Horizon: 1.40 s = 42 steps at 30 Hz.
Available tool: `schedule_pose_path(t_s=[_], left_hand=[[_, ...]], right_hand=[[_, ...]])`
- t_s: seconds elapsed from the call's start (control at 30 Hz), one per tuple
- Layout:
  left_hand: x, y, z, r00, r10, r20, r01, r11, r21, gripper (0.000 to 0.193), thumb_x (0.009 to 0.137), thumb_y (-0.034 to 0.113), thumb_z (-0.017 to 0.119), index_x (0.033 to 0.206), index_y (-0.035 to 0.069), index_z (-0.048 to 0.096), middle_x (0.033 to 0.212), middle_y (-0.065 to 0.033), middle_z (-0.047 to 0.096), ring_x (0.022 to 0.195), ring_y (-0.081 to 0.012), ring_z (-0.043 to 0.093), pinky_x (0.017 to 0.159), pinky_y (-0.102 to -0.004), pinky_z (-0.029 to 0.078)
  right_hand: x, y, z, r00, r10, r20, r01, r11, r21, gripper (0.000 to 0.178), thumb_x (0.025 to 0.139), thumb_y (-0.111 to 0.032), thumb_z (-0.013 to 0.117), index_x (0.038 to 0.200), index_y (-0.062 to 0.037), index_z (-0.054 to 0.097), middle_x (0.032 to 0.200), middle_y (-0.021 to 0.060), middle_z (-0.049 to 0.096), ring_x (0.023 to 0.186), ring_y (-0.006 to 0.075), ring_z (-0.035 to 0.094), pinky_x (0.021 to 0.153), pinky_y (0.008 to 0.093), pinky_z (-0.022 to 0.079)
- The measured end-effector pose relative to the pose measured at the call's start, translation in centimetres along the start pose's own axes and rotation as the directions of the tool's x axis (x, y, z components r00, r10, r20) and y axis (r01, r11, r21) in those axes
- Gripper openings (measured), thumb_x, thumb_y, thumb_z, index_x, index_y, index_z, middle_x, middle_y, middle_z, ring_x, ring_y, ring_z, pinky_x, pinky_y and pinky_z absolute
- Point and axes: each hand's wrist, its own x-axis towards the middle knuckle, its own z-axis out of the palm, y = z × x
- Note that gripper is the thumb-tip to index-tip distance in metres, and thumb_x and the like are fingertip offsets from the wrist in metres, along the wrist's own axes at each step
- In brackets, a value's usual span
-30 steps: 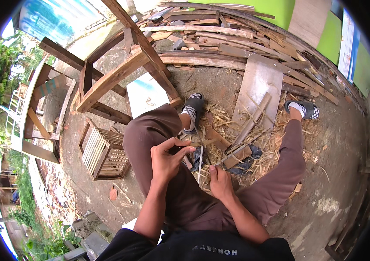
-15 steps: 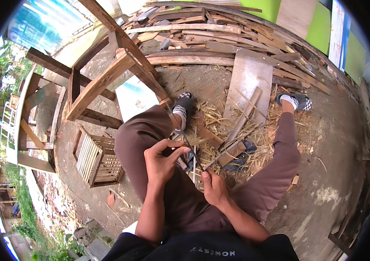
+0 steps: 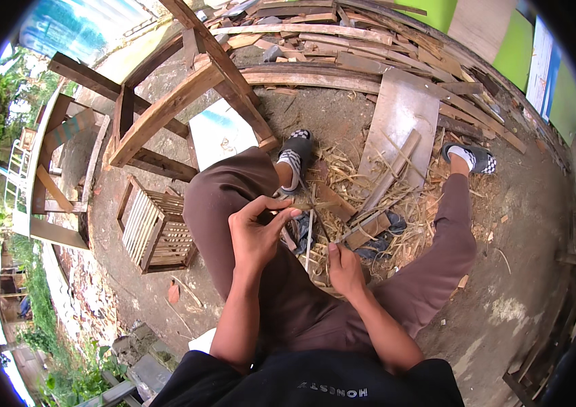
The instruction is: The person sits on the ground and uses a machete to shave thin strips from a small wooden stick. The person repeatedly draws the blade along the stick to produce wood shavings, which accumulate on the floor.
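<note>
A long heap of weathered brown planks and offcuts (image 3: 311,81) curves across the far ground. Nearer on the left stands a large dark-brown frame of squared timber (image 3: 164,117), with a slatted pale-wood crate (image 3: 155,230) near it. Across from the frame, a flat greyish board (image 3: 403,112) lies near the planks, a narrow stick of wood (image 3: 396,163) on it. Loose straw-coloured shavings (image 3: 406,254) spread between the person's feet, around a short brown wooden block (image 3: 367,232).

Above them, the left hand (image 3: 261,227) pinches a thin brownish strip (image 3: 307,205) between thumb and forefinger, its free end pointing toward the shavings. The right hand (image 3: 347,271) sits just beside, thumb raised; whether its fingers close on anything cannot be told.

Judging by the litter, plenty of wood is already pared away; the strip remains in hand, and how much is left to do does not show.
</note>
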Motion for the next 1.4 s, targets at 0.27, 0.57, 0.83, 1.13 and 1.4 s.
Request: schedule_pose_path(t_s=[0.27, 0.57, 0.83, 1.13, 1.4], left_hand=[[0.0, -0.2, 0.1, 0.999, 0.052, 0.015, -0.051, 0.998, -0.037, 0.017, 0.078, 0.006, 0.085, 0.090, -0.002, 0.076, 0.084, -0.0084, 0.077, 0.077, -0.0060, 0.066, 0.072, -0.0240, 0.052], [-0.2, 0.2, 0.2, 0.999, 0.039, 0.008, -0.039, 0.999, -0.018, 0.019, 0.079, 0.009, 0.085, 0.091, -0.003, 0.075, 0.083, -0.0085, 0.077, 0.076, -0.0057, 0.066, 0.072, -0.0233, 0.052], [-0.2, -0.4, 0.5, 0.998, 0.052, -0.043, -0.053, 0.998, -0.020, 0.019, 0.080, 0.007, 0.084, 0.092, -0.004, 0.075, 0.083, -0.0085, 0.076, 0.078, -0.0064, 0.066, 0.072, -0.0231, 0.052], [0.3, 0.0, 1.1, 0.996, 0.035, -0.077, -0.038, 0.999, -0.038, 0.013, 0.083, 0.003, 0.080, 0.092, -0.004, 0.074, 0.088, -0.0085, 0.076, 0.083, -0.0095, 0.068, 0.078, -0.0239, 0.053], [0.8, 0.6, 1.6, 0.995, 0.060, -0.074, -0.064, 0.997, -0.049, 0.014, 0.084, 0.002, 0.079, 0.096, -0.004, 0.074, 0.090, -0.0083, 0.075, 0.086, -0.0100, 0.067, 0.081, -0.0238, 0.052]], right_hand=[[0.1, 3.1, 1.2, 0.998, 0.005, -0.058, -0.006, 1.000, -0.025, 0.049, 0.107, -0.038, 0.040, 0.087, 0.0035, 0.057, 0.072, 0.0269, 0.059, 0.076, 0.0524, 0.057, 0.068, 0.0527, 0.042], [-1.2, 0.3, 0.6, 0.992, -0.096, -0.085, 0.096, 0.995, -0.006, 0.050, 0.107, -0.037, 0.039, 0.088, 0.0050, 0.059, 0.075, 0.0311, 0.058, 0.080, 0.0556, 0.056, 0.069, 0.0547, 0.042], [-1.0, -2.3, -0.8, 0.996, -0.088, 0.012, 0.088, 0.996, 0.013, 0.051, 0.106, -0.040, 0.041, 0.094, 0.0057, 0.061, 0.080, 0.0335, 0.061, 0.084, 0.0542, 0.059, 0.073, 0.0564, 0.044], [2.0, 3.2, 0.6, 0.995, 0.085, -0.051, -0.091, 0.987, -0.132, 0.052, 0.106, -0.039, 0.040, 0.096, 0.0060, 0.063, 0.081, 0.0352, 0.062, 0.083, 0.0558, 0.060, 0.073, 0.0592, 0.044], [1.3, 4.6, 1.5, 0.992, -0.091, -0.091, 0.086, 0.994, -0.064, 0.052, 0.106, -0.040, 0.039, 0.100, 0.0072, 0.060, 0.080, 0.0337, 0.063, 0.084, 0.0546, 0.060, 0.073, 0.0582, 0.046]])
